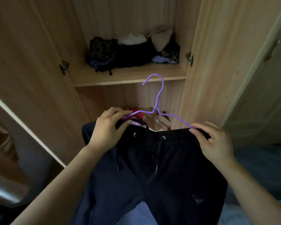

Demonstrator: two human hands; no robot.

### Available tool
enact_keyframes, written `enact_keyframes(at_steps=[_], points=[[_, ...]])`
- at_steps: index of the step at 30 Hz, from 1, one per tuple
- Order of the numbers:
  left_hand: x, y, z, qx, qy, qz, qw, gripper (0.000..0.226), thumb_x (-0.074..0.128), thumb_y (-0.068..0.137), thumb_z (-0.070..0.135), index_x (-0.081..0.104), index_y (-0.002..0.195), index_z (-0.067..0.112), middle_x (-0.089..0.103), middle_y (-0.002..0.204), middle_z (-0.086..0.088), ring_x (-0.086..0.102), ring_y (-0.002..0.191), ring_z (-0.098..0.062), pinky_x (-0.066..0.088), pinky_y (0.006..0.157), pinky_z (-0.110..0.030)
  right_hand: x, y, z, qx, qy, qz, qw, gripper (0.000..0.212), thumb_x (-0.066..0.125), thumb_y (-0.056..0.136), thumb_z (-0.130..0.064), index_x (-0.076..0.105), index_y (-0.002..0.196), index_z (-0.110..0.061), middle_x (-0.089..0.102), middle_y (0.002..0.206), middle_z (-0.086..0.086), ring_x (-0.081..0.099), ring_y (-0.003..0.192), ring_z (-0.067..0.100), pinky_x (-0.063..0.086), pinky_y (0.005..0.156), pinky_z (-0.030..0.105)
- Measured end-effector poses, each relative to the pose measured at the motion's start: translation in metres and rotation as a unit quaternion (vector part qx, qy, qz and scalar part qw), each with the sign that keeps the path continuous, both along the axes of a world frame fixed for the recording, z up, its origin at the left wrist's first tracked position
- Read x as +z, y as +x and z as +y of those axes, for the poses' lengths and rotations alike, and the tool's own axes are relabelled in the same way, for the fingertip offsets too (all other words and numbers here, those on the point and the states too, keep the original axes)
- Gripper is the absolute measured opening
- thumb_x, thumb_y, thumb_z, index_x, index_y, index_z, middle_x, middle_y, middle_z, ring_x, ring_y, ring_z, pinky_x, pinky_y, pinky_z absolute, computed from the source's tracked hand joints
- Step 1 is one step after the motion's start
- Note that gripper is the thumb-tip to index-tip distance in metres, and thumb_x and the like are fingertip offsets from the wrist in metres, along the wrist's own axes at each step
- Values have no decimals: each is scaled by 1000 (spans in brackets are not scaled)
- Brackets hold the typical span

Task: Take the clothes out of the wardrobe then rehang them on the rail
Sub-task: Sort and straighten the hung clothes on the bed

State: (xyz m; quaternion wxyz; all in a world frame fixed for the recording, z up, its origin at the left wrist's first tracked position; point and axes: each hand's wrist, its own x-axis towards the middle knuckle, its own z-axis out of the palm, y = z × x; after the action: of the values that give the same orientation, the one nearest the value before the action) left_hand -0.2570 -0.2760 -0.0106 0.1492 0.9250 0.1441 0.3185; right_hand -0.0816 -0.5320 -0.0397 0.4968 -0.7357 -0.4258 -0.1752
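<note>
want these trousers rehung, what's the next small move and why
Probably lift the purple hanger and dark trousers together, hook first, toward the rail, which is out of view. The left hand and right hand each pinch a hanger end at the waistband, and the hook stands free.

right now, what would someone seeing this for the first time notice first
The purple hanger stands out at centre frame, against the open wardrobe. The left hand and right hand each pinch one end of it, along with the waistband of the dark drawstring trousers hanging below. Behind, a jumbled pile of clothes sits on the wardrobe shelf.
</note>
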Motion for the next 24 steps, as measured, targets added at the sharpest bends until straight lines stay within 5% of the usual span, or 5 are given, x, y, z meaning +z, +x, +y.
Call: enact_keyframes(at_steps=[7,13,16,19,24], points=[[91,125,118,34,78,-79,993,52,45,86,57,47,132,32,46,130,0,44,121,-23,36,103,-46,92,132,109,-53,79,-75,993,21,60,86,-35,73,96,-20,60,77,-8,57,65,17,42,56,34],[168,248,218,60,117,-134,982,43,40,91,48,51,128,29,52,115,-3,51,110,-24,41,95,-50,174,250,205,-85,132,-129,979,16,61,86,-33,72,96,-26,54,74,-15,43,54,15,29,46,20],[219,306,256,63,149,-177,971,43,42,92,44,54,127,23,52,112,-6,51,107,-23,41,95,-39,221,303,247,-99,148,-150,972,17,59,86,-34,72,96,-28,57,77,-14,44,51,8,30,48,17],[265,361,289,59,166,-228,957,42,49,93,37,50,132,19,47,126,-9,47,117,-23,34,100,-28,274,352,283,-126,173,-188,958,15,61,87,-31,72,95,-27,57,77,-13,45,51,9,29,49,21],[319,450,340,42,166,-243,955,56,48,92,42,32,144,28,21,153,-13,25,138,-30,23,112,-37,362,425,332,-190,186,-223,938,12,63,88,-27,72,96,-28,50,75,-15,41,50,2,27,47,20]])
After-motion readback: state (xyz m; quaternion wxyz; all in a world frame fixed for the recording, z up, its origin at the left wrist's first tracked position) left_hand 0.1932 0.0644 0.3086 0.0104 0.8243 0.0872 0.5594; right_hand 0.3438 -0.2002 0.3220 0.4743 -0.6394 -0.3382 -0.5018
